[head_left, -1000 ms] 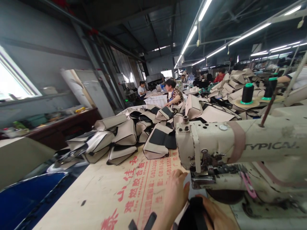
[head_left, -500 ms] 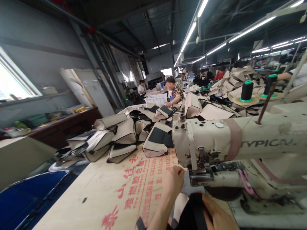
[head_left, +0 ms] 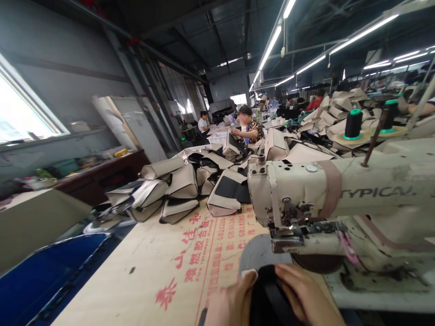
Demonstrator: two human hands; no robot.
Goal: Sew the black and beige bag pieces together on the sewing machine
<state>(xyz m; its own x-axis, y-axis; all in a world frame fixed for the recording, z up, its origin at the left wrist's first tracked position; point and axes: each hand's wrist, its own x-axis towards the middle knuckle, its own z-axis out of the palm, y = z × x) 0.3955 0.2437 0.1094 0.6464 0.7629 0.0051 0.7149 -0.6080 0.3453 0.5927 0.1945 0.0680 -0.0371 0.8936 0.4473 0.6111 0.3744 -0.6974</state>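
At the bottom centre, a black and beige bag piece point(head_left: 272, 294) is between my two hands. My left hand point(head_left: 234, 299) grips its left side, thumb and fingers closed at a pale edge. From the right, my right hand point(head_left: 302, 290) has its fingers wrapped over the black part. Just beyond my hands lies a grey rounded plate point(head_left: 261, 251). The sewing machine point(head_left: 295, 194) stands to the right, and its needle area is above and ahead of my right hand. The lower part of the piece is cut off by the frame.
Beige and black bags point(head_left: 180, 181) are heaped at the far side of the plywood table point(head_left: 136, 267). A blue bin point(head_left: 57, 276) stands at the left. Thread spools point(head_left: 353, 123) rise behind the machine. Across the heap, a person point(head_left: 251, 129) handles a bag.
My left hand has come down from beside the machine's needle area to the bag piece. The person across has lifted a bag. The view has shifted slightly.
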